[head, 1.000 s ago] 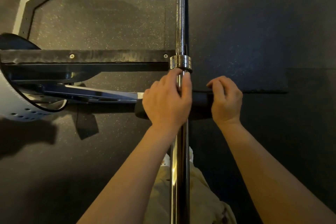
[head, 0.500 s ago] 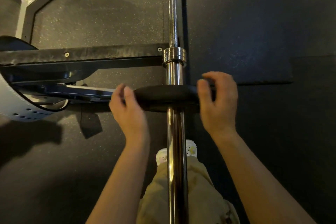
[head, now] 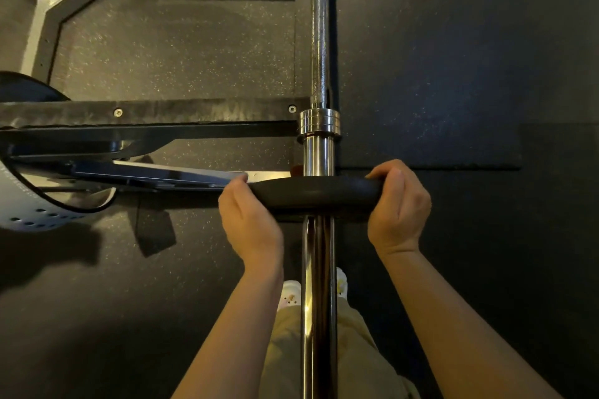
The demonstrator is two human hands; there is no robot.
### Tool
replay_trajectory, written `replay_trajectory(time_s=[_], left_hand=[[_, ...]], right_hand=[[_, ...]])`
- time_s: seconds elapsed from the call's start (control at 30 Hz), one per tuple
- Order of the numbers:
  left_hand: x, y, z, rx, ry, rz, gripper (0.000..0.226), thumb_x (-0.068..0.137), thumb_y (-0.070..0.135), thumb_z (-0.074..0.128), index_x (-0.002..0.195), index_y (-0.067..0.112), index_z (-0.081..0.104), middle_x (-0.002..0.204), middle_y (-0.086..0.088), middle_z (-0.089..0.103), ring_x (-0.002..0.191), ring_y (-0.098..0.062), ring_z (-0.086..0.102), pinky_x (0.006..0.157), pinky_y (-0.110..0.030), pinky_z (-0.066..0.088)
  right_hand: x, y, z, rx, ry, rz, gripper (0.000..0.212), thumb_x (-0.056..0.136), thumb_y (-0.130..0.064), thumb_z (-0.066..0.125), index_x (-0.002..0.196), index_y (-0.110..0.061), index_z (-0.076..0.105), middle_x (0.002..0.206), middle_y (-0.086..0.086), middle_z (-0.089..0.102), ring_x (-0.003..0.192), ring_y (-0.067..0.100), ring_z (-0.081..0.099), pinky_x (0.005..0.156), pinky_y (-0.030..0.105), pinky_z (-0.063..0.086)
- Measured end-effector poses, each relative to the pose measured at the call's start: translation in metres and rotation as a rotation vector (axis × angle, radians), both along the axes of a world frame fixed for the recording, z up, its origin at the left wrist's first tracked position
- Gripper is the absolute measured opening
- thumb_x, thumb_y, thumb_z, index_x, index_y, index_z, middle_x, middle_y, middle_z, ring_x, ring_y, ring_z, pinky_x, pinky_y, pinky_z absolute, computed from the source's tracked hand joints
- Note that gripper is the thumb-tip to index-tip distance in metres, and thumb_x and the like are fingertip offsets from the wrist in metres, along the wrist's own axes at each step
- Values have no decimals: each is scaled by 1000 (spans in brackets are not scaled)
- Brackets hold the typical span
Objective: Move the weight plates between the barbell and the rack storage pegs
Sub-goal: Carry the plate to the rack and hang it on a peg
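Both hands grip a black weight plate [head: 316, 196] by its rim: left hand [head: 251, 223] curled round the left edge, right hand [head: 400, 204] curled round the right edge, fingers over the top. Plate sits threaded on the barbell [head: 318, 152] sleeve, just short of the collar [head: 319, 125], not touching it. Left of the barbell: black rack beam [head: 146, 113], a second plate's edge [head: 19, 91] at far left. Under the barbell: rubber floor [head: 453, 58], khaki trousers [head: 359, 363], white shoes [head: 290, 295].

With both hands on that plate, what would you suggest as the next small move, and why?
Probably slide the black weight plate along the barbell sleeve toward the collar: the left hand and right hand grip its opposite edges, and bare sleeve shows between plate and collar.
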State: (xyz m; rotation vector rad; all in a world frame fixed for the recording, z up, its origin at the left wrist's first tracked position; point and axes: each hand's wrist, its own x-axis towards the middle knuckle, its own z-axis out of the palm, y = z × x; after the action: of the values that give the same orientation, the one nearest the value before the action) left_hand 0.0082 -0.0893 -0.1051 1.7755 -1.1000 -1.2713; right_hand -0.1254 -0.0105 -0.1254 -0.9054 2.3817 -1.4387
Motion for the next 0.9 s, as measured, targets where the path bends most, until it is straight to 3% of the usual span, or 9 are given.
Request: replay_trajectory(time_s=[0.07,0.17,0.33,0.47,0.57,0.67,0.77,0.83,0.9], left_hand=[[-1,-4,0,-182,-115,-146,34,96,36,29,118,31,56,114,9,55,115,-14,50,103,-42,37],[-6,-9,-1,-369,-177,-276,45,92,34,29,118,18,62,117,-3,62,119,-27,52,103,-59,34],[-7,-20,-4,-697,-328,-425,41,91,27,34,111,13,67,111,-6,66,116,-28,56,98,-56,37],[-11,-24,-6,-851,-279,-566,39,93,22,35,87,7,70,79,-5,69,71,-16,63,66,-32,48],[-12,-23,-8,-894,-306,-575,40,93,22,34,83,6,70,72,-5,67,62,-15,60,59,-30,44],[-7,-26,-14,-886,-261,-547,41,92,22,31,89,3,67,78,-9,65,68,-14,57,62,-28,43],[8,-31,-27,-802,-186,-530,39,93,20,27,97,5,63,89,-6,61,81,-12,56,71,-28,44],[24,-31,-38,-597,-89,-479,39,93,28,27,106,9,59,101,-5,59,93,-9,55,81,-27,44],[37,-27,-48,-210,79,-338,50,89,41,33,117,8,57,113,-6,58,104,-8,54,88,-24,44]], right_hand=[[-4,5,-6,11,-61,0,34,96,-23,25,80,-15,54,69,-2,51,67,4,49,62,12,36],[-7,12,-11,21,-189,-35,26,95,-15,31,83,-22,53,76,-9,52,74,-3,50,65,13,40],[-2,17,-18,-53,-287,-94,25,93,-16,30,89,-14,54,83,-2,55,78,-1,52,68,12,41],[-1,13,-18,-70,-476,-208,27,84,-33,34,88,-16,55,88,-2,55,79,-3,52,71,27,42],[-1,11,-16,-39,-495,-229,25,80,-38,37,83,-22,56,84,-13,55,76,-10,51,72,30,41],[-1,13,-17,2,-400,-191,24,85,-29,34,85,-17,55,81,-11,54,75,-9,51,72,28,40],[0,6,-13,58,-113,-112,20,96,-18,37,83,-17,52,75,-16,49,73,-8,50,69,12,37],[6,-8,1,20,21,-88,25,97,-15,38,77,-19,52,66,-12,47,62,-1,49,62,9,35],[20,-25,19,-19,182,-42,30,95,-24,38,70,-18,54,59,-5,47,52,8,43,55,20,34]])
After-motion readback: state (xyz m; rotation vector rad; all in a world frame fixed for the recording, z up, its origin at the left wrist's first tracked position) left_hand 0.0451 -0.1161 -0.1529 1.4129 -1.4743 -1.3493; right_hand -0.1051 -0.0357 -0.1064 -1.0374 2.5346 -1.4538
